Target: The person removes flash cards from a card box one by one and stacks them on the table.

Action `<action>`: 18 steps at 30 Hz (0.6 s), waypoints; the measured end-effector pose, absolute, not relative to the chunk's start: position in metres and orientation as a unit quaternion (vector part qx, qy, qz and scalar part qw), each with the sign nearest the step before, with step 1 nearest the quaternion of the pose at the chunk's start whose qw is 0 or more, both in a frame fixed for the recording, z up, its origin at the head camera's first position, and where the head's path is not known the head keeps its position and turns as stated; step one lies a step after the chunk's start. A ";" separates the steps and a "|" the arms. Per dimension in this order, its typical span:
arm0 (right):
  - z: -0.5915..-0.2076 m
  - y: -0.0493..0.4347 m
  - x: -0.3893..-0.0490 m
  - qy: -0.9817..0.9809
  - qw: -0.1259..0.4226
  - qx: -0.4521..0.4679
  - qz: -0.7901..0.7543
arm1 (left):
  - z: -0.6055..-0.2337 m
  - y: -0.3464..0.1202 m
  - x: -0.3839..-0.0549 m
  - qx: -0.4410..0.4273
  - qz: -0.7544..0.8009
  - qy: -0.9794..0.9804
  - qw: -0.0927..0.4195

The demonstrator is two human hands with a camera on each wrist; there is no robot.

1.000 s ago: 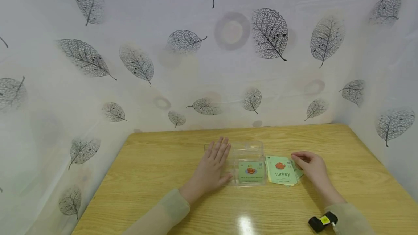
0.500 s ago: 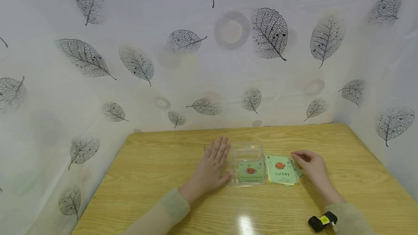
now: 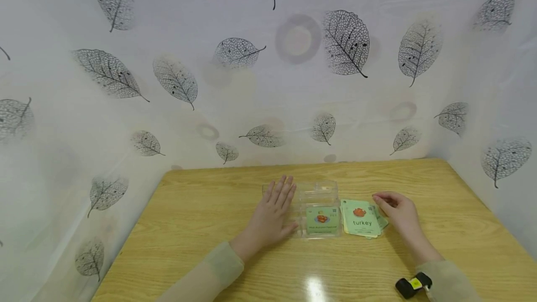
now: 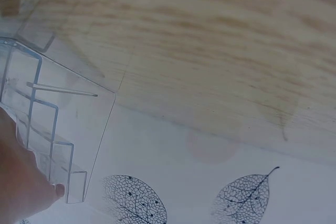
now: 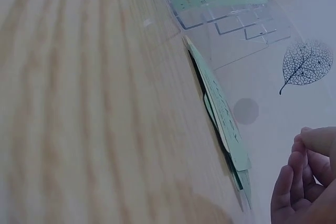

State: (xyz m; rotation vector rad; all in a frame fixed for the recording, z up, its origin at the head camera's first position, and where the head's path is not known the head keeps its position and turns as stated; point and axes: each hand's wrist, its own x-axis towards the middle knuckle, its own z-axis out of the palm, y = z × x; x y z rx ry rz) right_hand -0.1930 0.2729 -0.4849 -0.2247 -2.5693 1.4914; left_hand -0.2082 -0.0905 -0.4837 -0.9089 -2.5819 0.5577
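Observation:
My left hand [image 3: 268, 218] rests with straight fingers on the left part of a clear plastic stepped rack [image 3: 319, 195]. In the left wrist view the rack's steps [image 4: 54, 124] show beside part of that hand [image 4: 21, 182]. A green Mid-Autumn Festival card [image 3: 322, 222] stands in the rack's front step. To its right lies a loose stack of green cards [image 3: 361, 223], the top one reading "turkey". Just right of the stack is my right hand [image 3: 400, 213]. Its fingers are loosely curled, thumb near the index fingertip, and the right wrist view shows nothing held in the hand [image 5: 310, 182].
A wooden table [image 3: 189, 227] carries everything. Behind and at both sides hangs a pale curtain [image 3: 260, 92] printed with leaves. A black device with a yellow label [image 3: 414, 285] is at my right sleeve.

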 end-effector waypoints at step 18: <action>-0.476 0.264 -0.190 -0.847 0.072 -0.060 0.524 | -0.483 -0.091 -0.208 -0.322 0.186 -0.913 0.165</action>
